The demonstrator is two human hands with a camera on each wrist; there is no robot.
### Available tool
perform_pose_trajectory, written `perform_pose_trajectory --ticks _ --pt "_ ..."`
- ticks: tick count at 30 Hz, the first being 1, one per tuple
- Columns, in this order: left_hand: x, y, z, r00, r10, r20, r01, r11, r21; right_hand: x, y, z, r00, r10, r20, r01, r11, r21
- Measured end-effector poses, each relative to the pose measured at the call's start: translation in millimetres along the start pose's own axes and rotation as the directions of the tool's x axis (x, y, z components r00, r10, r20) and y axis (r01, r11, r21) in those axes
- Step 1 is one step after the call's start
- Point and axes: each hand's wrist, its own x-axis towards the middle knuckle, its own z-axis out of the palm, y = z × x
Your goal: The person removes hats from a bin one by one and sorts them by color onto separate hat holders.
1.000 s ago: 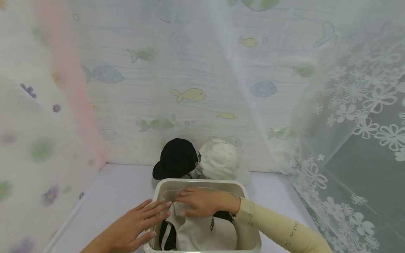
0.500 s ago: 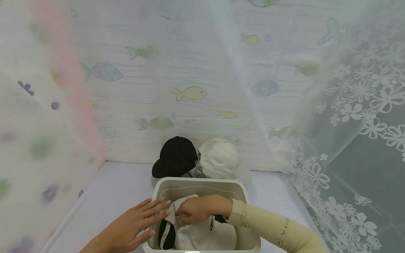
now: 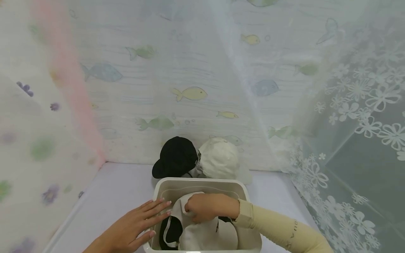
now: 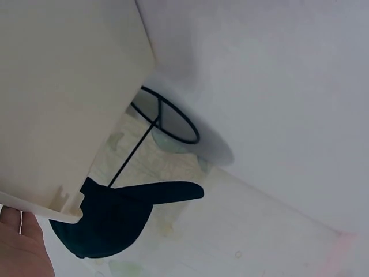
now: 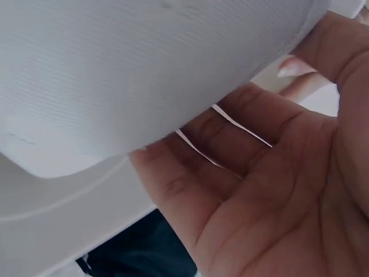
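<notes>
My right hand (image 3: 211, 207) reaches into an off-white plastic bin (image 3: 202, 180) and pinches the edge of a white cap (image 3: 210, 237). In the right wrist view, the fingers curl against the cap's pale fabric (image 5: 115, 75), with the thumb on its other side. Dark cloth (image 3: 173, 232), apparently another cap, lies under the white cap at the left; more of its shape is hidden. My left hand (image 3: 136, 223) rests on the bin's left rim, its fingers straight and spread. From the left wrist, part of that hand (image 4: 24, 248) shows at the rim.
Behind the bin, a black cap (image 3: 178, 158) sits on a thin black wire stand (image 4: 136, 151), beside a second white cap (image 3: 219, 158). A white surface (image 3: 120, 189) spreads beneath. Fish-patterned sheeting (image 3: 190, 70) hangs at the back, and lace (image 3: 354, 105) at the right.
The right hand went from lying flat over the white cap to pinching its edge. It has pulled the cap slightly to the right, uncovering more dark cloth. My left hand has stayed on the rim.
</notes>
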Motion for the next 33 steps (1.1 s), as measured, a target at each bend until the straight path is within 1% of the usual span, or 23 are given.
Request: perform_pose_trajectory --ticks 3,7,10,12,13,14,17,19,20,22,27,28,29,31,33 --pt "3.2 8.6 -5.3 1.0 -0.005 -0.011 0.005 1.0 0.002 -14 -5 -4 1.0 0.0 -0.03 -0.002 0.999 -0.042" --pt "11.8 14.8 -22.7 1.0 -0.005 0.018 0.005 1.0 -0.001 -33 -7 -15 0.996 0.005 -0.086 -0.01 0.998 -0.058" --pt "12.0 15.8 -24.2 0.999 -0.013 0.032 0.014 1.0 -0.016 -41 -7 -16 0.992 -0.003 -0.125 -0.006 0.998 -0.066" --pt "11.4 16.4 -24.7 0.999 -0.019 0.042 0.02 0.999 -0.025 -47 -7 -16 0.988 -0.018 -0.152 0.004 0.996 -0.09" --pt "11.0 16.6 -24.6 0.999 -0.021 0.043 0.022 0.999 -0.03 -49 -7 -16 0.985 -0.024 -0.168 0.004 0.993 -0.115" --pt "11.0 16.6 -24.5 0.999 -0.018 0.039 0.019 0.999 -0.035 -51 -6 -15 0.982 -0.038 -0.187 0.007 0.987 -0.162" --pt "11.5 16.4 -23.9 1.0 -0.01 0.028 0.011 0.999 -0.037 -57 -5 -14 0.97 -0.071 -0.23 -0.001 0.955 -0.298" --pt "11.8 14.5 -22.1 1.0 -0.001 0.016 0.002 1.0 -0.031 -59 -4 -14 0.966 -0.081 -0.246 -0.015 0.931 -0.363" --pt "11.5 12.9 -20.8 1.0 0.003 0.012 -0.002 1.0 -0.029 -59 -3 -14 0.965 -0.082 -0.247 -0.018 0.925 -0.379" --pt "10.2 10.0 -17.9 1.0 0.006 0.009 -0.005 1.0 -0.024 -60 -3 -16 0.968 -0.07 -0.241 -0.026 0.928 -0.371" --pt "7.5 2.5 -11.4 1.0 0.022 -0.015 -0.022 0.999 -0.028 -63 -3 -20 0.968 -0.068 -0.24 -0.043 0.903 -0.428" --pt "7.1 1.1 -10.3 1.0 0.023 -0.019 -0.024 0.999 -0.029 -63 -2 -21 0.968 -0.064 -0.241 -0.046 0.903 -0.427" --pt "6.6 -0.3 -9.2 1.0 0.023 -0.022 -0.023 0.999 -0.029 -63 -1 -21 0.969 -0.052 -0.242 -0.05 0.917 -0.397" --pt "5.6 -2.9 -6.9 0.999 0.022 -0.025 -0.023 0.999 -0.031 -61 3 -21 0.969 -0.025 -0.245 -0.054 0.95 -0.308" --pt "4.5 -5.2 -4.5 1.0 0.016 -0.023 -0.017 0.999 -0.029 -60 7 -20 0.968 0.002 -0.251 -0.058 0.975 -0.217"
